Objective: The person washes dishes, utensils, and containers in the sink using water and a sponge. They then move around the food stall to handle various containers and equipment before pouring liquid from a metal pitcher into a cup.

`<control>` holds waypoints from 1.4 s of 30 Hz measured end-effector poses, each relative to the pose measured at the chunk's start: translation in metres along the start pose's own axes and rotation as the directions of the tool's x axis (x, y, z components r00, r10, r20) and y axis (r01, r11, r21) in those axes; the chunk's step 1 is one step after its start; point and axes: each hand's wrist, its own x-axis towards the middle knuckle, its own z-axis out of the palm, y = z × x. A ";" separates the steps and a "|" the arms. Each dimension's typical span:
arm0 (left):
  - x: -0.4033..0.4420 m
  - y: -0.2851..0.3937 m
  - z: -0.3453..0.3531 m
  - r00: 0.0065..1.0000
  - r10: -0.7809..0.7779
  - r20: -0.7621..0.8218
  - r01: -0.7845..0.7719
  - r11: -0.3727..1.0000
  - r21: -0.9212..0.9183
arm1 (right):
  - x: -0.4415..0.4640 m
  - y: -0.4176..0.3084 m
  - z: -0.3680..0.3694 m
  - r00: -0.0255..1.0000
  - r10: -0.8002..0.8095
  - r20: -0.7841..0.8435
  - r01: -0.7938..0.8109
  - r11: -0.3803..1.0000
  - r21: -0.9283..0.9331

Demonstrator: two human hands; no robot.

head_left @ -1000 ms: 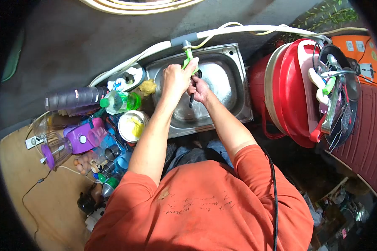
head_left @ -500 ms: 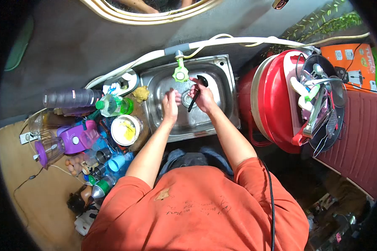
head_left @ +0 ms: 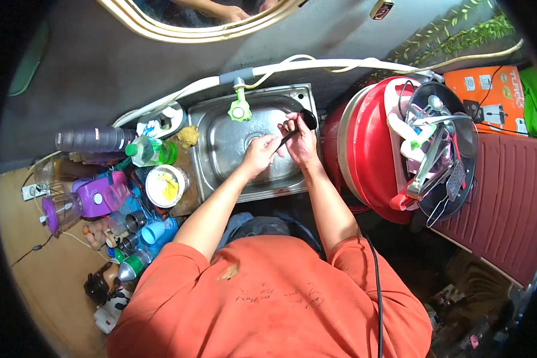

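A black ladle (head_left: 308, 119) is held over the right half of the metal sink (head_left: 215, 170), its round bowl at the upper right and its handle slanting down to the left. My right hand (head_left: 303, 145) is closed around it just below the bowl, palm partly up. At the handle's lower end, my left hand (head_left: 261, 155) pinches it between thumb and fingers. Above my left hand is the green tap (head_left: 240, 110); I cannot make out any water running from it.
Left of the sink sit a yellow sponge (head_left: 188, 136), a green bottle (head_left: 152, 151), a white tub (head_left: 163, 199) and a purple blender (head_left: 96, 197). A large red container (head_left: 370, 161) stands close on the right, beside a black pan (head_left: 438, 206) piled with utensils.
My left hand has moved right from its open position and taken hold of the ladle's handle end. The ladle has tilted further, its bowl shifting right with my right hand.
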 end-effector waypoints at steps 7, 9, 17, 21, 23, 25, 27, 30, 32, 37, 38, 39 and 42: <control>-0.027 0.053 0.021 0.918 0.324 -0.228 -0.234 0.908 0.348 | -0.006 -0.009 0.016 0.999 -0.025 0.046 0.020 0.994 0.104; -0.030 0.071 0.023 0.804 0.546 -0.235 -0.368 0.767 0.526 | -0.008 -0.019 0.026 0.999 -0.015 0.043 0.013 0.999 0.051; -0.051 0.148 0.036 0.562 0.804 -0.193 -0.394 0.466 0.792 | -0.028 -0.056 0.016 0.958 -0.167 0.232 0.245 0.057 -0.968; -0.057 0.207 0.075 0.494 0.851 -0.179 -0.500 0.447 0.742 | -0.038 -0.046 -0.014 0.977 -0.089 0.191 0.144 -0.382 -0.913; -0.047 0.238 0.100 0.455 0.889 -0.059 -0.605 0.357 0.711 | -0.040 -0.040 -0.024 0.996 -0.007 0.091 0.081 -0.401 -0.913; -0.031 0.258 0.127 0.458 0.887 0.061 -0.686 0.309 0.659 | -0.046 -0.052 -0.016 0.991 0.127 -0.037 0.024 -0.444 -0.896; -0.013 0.272 0.154 0.405 0.884 0.235 -0.730 0.157 0.666 | -0.059 -0.063 -0.011 0.996 0.084 0.037 0.066 -0.368 -0.928; 0.024 0.273 0.193 0.421 0.847 0.324 -0.769 0.144 0.623 | -0.046 -0.047 -0.034 0.963 0.266 -0.047 0.071 -0.417 -0.906; 0.043 0.272 0.213 0.387 0.840 0.381 -0.761 0.058 0.647 | -0.045 -0.047 -0.036 0.949 0.313 -0.048 0.095 -0.425 -0.900; 0.049 0.270 0.224 0.488 0.726 0.484 -0.779 0.112 0.617 | -0.043 -0.053 -0.046 0.947 0.319 -0.035 0.108 -0.421 -0.901; 0.051 0.267 0.221 0.536 0.699 0.474 -0.777 0.188 0.600 | -0.043 -0.053 -0.050 0.948 0.317 -0.028 0.114 -0.418 -0.901; 0.055 0.261 0.219 0.394 0.805 0.443 -0.802 0.065 0.594 | -0.041 -0.053 -0.055 0.950 0.312 -0.018 0.120 -0.418 -0.901; 0.033 0.266 0.200 0.368 0.852 0.373 -0.770 0.054 0.636 | -0.036 -0.051 -0.066 0.952 0.303 0.043 0.171 -0.408 -0.897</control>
